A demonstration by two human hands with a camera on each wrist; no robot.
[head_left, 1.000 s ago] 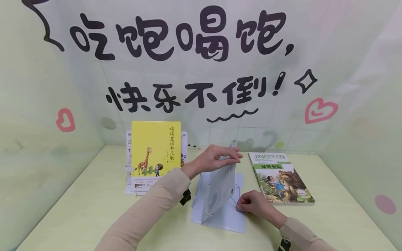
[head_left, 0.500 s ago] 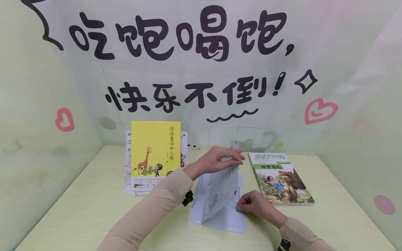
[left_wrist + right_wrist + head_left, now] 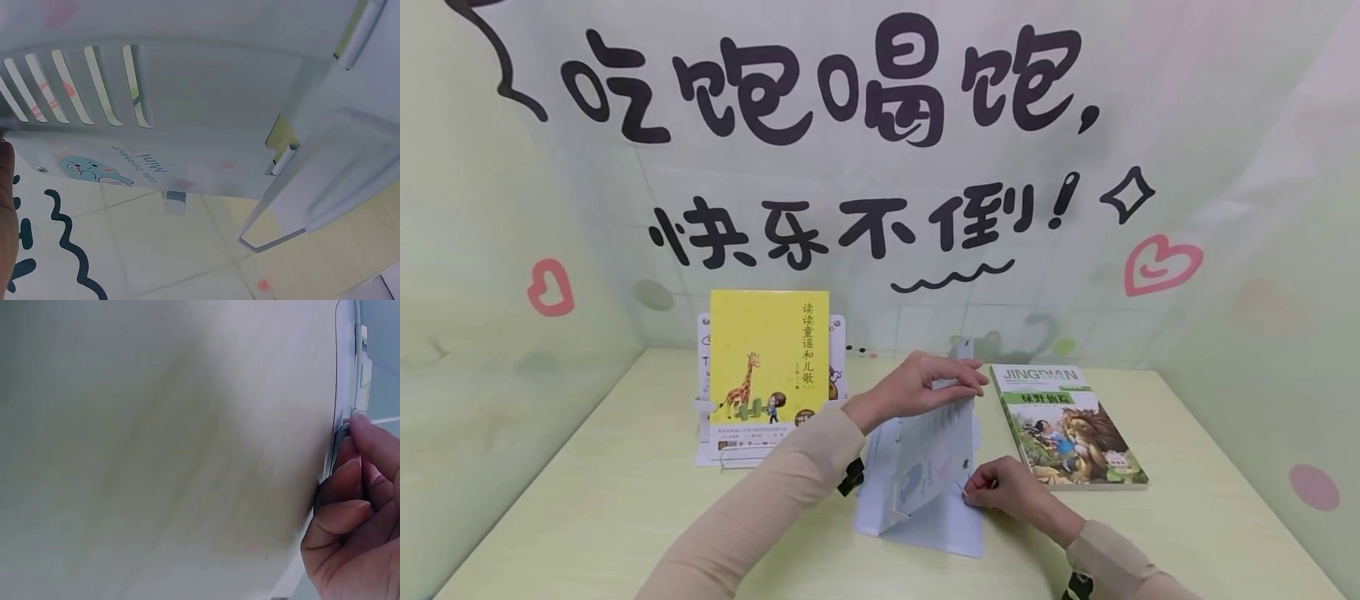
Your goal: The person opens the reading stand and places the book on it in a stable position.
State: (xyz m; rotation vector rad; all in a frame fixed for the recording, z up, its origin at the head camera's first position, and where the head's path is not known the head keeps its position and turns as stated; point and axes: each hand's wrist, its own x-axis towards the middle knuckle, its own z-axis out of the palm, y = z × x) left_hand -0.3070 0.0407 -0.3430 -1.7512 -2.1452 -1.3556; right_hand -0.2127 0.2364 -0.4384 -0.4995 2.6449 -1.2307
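A pale blue metal book stand (image 3: 928,475) stands part unfolded on the table, its back panel tilted up from the flat base. My left hand (image 3: 917,385) grips the panel's top edge between thumb and fingers. In the left wrist view the slotted panel (image 3: 219,94) carries a small dinosaur print, and a bent wire support (image 3: 275,242) shows beside it. Low at the stand's right side, my right hand (image 3: 1011,490) pinches the end of a thin wire support between thumb and forefinger. The right wrist view has this hand (image 3: 359,512) at the stand's edge, its other fingers curled.
A yellow children's book (image 3: 770,358) rests upright on another white stand (image 3: 703,433) at the left. Flat on the table to the right lies a book with a lion cover (image 3: 1071,429). A printed cloth wall (image 3: 865,317) closes off the back.
The stand's panel has swung slightly to the right at its top, with my left hand following it. My right hand stays almost still at the wire.
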